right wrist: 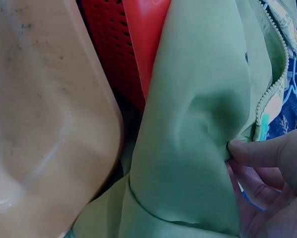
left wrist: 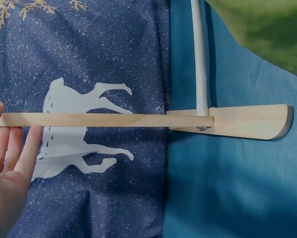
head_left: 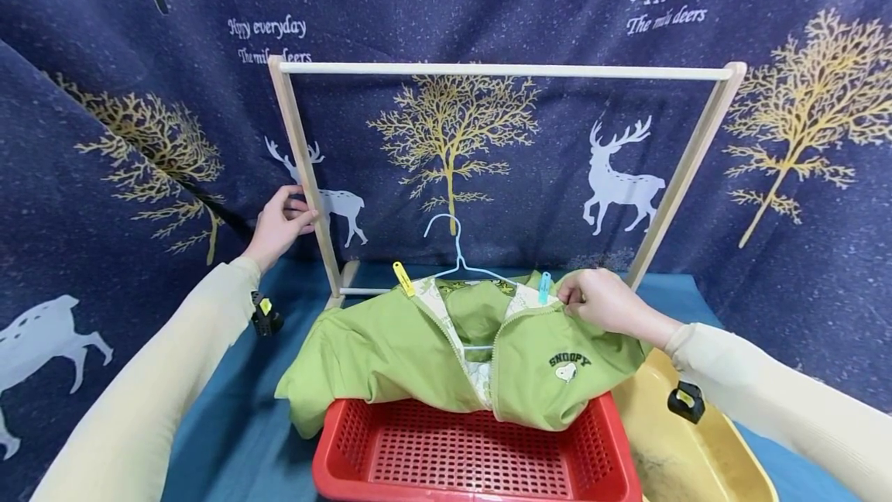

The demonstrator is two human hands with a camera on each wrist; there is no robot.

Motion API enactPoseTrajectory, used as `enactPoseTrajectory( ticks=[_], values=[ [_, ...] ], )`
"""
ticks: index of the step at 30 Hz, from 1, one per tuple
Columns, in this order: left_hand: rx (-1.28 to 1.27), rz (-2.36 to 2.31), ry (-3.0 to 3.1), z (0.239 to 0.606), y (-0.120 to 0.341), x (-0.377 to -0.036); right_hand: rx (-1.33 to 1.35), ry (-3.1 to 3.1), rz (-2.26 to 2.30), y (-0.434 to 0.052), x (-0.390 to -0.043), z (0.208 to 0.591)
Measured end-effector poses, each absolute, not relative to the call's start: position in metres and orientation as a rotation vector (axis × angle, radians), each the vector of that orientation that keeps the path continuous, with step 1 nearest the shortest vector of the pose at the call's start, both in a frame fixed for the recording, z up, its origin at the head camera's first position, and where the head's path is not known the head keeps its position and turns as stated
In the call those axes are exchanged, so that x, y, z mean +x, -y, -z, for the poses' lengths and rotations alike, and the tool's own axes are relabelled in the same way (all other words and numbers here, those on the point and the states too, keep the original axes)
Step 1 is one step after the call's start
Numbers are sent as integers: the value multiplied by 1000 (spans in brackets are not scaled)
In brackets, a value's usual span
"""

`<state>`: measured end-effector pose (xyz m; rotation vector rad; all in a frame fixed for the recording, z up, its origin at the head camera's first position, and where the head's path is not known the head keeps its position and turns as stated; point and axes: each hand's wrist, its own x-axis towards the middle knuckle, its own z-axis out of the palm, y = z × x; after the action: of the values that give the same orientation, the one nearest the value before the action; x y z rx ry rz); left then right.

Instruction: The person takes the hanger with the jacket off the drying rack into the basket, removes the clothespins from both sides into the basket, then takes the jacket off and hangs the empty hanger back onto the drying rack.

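Note:
A green zip jacket (head_left: 397,351) with a Snoopy print lies over a red basket, a light-blue wire hanger (head_left: 458,250) inside its neck. A yellow clip (head_left: 403,279) and a blue clip (head_left: 544,287) sit on either side of the collar. My right hand (head_left: 601,299) pinches the jacket's fabric at the shoulder beside the blue clip; in the right wrist view, thumb and fingers (right wrist: 253,153) meet on the cloth. My left hand (head_left: 277,227) holds the left post of a wooden clothes rack (head_left: 303,146), thumb on one side and fingers (left wrist: 27,153) on the other.
The red basket (head_left: 467,483) stands in front, partly covered by the jacket. To its right is a yellow tub (head_left: 725,440). Behind, the rack's white top bar (head_left: 502,70) spans above the hanger, before a dark blue deer-print curtain (head_left: 502,6). Blue cloth (head_left: 223,424) covers the table.

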<state>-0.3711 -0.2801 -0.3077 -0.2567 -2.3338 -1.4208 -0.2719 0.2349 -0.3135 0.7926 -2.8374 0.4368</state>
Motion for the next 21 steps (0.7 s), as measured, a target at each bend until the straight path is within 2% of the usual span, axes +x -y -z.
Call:
enactPoseTrajectory(
  ticks=[21],
  values=[
    [-258, 1470, 2445, 302, 288, -366, 804, 2872, -483, -237, -273, 313]
  ],
)
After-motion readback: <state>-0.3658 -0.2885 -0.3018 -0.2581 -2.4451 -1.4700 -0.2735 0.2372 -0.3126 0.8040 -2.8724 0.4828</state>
